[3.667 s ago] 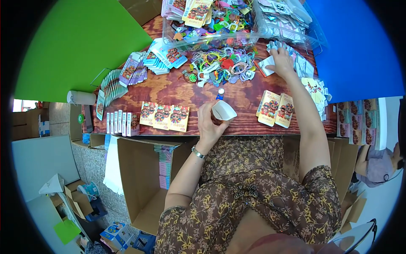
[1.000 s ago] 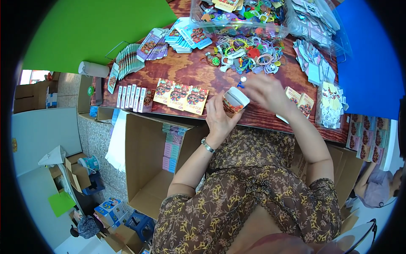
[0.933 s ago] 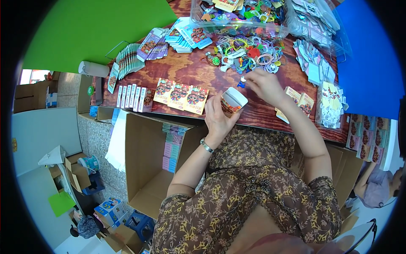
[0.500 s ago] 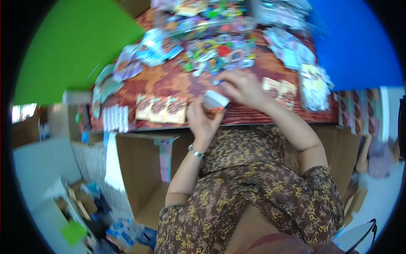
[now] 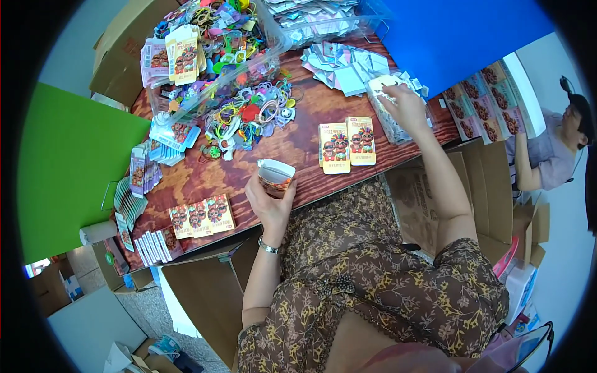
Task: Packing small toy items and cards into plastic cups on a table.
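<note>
Change: right hand [image 5: 407,107], which a moment ago worked at the small box held before the body, now reaches out to a clear container of white packets [image 5: 390,112] on the far right of the wooden table [image 5: 298,140].
Left hand: left hand [image 5: 268,200] is closed around a small open box [image 5: 275,175], white-rimmed and printed, held upright over the near table edge.
Right hand: fingers rest on top of the white packets; whether they pinch one cannot be told.
Open box: one, in the left hand, just left of the two printed cards.
Cards near the box: two yellow printed cards [image 5: 347,144] lie flat side by side on the table, between the box and the right hand.
Cards left of the box: three similar cards [image 5: 203,215] lie in a row at the table's near edge, well left of the box.
Upright packs: a row of narrow packs [image 5: 152,246] stands beyond those three, at the table's left corner; count unclear.
Toy heap: a pile of coloured plastic rings and trinkets [image 5: 249,115] lies beyond the box, toward the table's middle.
Clear bin: one clear tub [image 5: 214,50] of mixed toys and cards stands behind the heap.
Loose white packets: a scatter [image 5: 345,62] lies behind the right hand.
Other person: one person [image 5: 550,155] stands far right of the table.
</note>
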`<state>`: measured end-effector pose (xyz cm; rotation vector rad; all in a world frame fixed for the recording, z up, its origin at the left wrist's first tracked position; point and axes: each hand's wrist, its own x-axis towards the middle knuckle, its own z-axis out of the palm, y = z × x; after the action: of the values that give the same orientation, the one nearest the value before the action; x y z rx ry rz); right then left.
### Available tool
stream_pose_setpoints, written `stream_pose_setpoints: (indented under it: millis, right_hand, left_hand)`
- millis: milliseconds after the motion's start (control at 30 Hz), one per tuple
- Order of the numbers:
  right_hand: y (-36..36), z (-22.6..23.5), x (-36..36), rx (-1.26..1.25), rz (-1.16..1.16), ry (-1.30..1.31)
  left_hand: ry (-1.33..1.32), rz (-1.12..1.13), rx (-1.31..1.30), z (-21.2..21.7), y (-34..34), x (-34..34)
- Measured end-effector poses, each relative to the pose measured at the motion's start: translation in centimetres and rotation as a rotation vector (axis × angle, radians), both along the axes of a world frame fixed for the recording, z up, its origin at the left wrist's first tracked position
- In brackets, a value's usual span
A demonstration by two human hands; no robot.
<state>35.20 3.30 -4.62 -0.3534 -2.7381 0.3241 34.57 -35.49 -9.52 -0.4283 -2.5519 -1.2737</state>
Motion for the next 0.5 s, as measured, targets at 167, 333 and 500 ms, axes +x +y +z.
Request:
stream_pose_setpoints:
  millis: [167, 333, 500]
  right_hand:
    - [1.1, -1.0, 2.0, 0.042, -0.143, -0.236]
    - [3.7, -0.7, 2.2, -0.432, -0.145, -0.183]
    - [5.1, 1.7, 3.8, -0.499, -0.038, -0.387]
  left_hand:
    - [-0.020, 0.000, -0.017, -0.2, 0.0, 0.0]
    - [-0.027, -0.002, -0.012, -0.3, 0.0, 0.0]
    - [-0.036, 0.011, -0.004, -0.4, 0.0, 0.0]
